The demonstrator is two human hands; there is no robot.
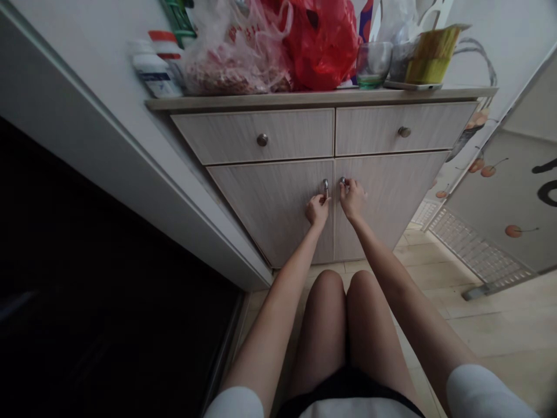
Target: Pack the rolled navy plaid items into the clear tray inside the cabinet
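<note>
The left pull [326, 188] is hanging just left of the door seam [334, 232], its long axis running up and down, and the left hand [317, 210] is pinching its lower end from below. The right pull [343, 180] is sitting just right of the seam, the right hand [353, 198] gripping it from the right. Each hand is occupying its nearer side of the seam.
</note>
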